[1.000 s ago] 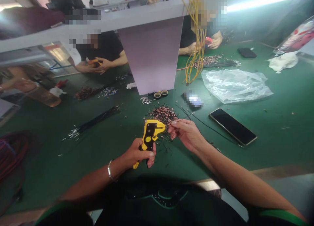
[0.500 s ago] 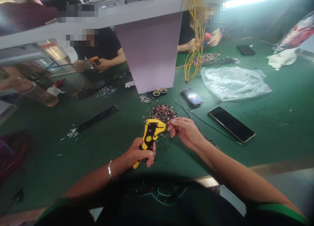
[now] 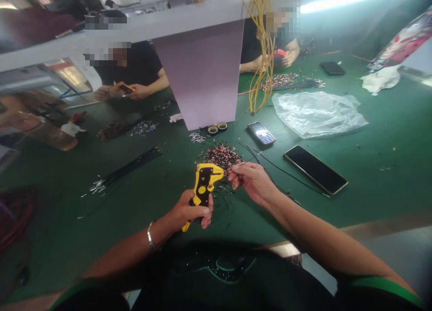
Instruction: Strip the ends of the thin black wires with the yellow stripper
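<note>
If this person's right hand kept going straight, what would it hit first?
Probably the head of the yellow wire stripper in the left hand; the thin black wire in the right hand points there, though depth is unclear.

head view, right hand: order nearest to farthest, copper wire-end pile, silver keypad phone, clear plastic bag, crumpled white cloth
From the right hand:
1. Copper-and-black wire-end pile, just ahead, left
2. Silver keypad phone, straight ahead
3. Clear plastic bag, ahead, right
4. Crumpled white cloth, far right
</note>
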The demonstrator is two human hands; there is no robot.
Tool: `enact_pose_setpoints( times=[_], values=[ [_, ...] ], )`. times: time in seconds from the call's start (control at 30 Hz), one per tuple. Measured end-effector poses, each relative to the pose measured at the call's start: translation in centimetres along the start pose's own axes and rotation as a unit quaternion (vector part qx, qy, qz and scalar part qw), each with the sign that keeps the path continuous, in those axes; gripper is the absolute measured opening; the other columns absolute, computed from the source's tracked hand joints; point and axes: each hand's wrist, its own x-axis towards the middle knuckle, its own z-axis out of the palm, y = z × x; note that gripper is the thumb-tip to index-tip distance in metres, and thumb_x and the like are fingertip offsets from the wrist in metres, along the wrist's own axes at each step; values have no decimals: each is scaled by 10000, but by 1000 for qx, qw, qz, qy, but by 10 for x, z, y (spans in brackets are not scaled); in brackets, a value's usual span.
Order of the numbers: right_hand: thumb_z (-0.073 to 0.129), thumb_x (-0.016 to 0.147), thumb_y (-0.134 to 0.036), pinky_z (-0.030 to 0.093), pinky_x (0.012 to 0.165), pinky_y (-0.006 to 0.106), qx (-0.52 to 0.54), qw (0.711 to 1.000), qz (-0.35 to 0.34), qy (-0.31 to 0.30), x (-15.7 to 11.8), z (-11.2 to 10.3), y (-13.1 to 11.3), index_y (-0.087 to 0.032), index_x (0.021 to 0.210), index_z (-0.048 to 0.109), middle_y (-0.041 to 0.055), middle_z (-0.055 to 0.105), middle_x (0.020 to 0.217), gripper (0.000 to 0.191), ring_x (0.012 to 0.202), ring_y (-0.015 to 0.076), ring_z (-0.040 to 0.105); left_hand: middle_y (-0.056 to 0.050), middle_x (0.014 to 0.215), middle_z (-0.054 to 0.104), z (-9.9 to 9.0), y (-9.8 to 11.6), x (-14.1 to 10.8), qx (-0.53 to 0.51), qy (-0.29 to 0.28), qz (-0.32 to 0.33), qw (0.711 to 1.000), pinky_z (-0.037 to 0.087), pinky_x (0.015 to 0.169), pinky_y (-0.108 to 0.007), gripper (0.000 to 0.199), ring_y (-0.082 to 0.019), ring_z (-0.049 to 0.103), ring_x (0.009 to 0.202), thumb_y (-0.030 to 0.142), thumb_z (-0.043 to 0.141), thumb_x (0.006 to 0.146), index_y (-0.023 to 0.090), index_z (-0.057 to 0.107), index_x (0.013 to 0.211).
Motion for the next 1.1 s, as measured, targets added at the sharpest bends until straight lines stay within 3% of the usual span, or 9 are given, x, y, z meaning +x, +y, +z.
enact_pose_setpoints(
  times=[0.43,0.73,1.1],
  values=[
    [796,678,-257,485,428,228,-1,1000,1,-3,0,-2,0,-148,632,732,37,716,584,135,405,107,582,-36,713,598,4,4,2,-31,-36,7,999,509,576,-334,225,-150,570,586,187,739,716,98,629,892],
    [811,662,-268,483,414,216,3,1000,2,1,2,-2,3,-131,633,732,41,714,576,161,391,103,581,-40,708,597,5,5,2,-38,-41,0,998,508,588,-348,219,-156,571,591,179,749,706,94,632,871],
    [795,678,-263,491,427,212,0,1000,8,-4,3,-3,4,-142,629,733,34,721,583,145,396,101,585,11,545,577,6,-1,-1,-14,18,-23,999,504,481,-298,172,-127,546,462,170,739,733,116,605,828]
  ],
)
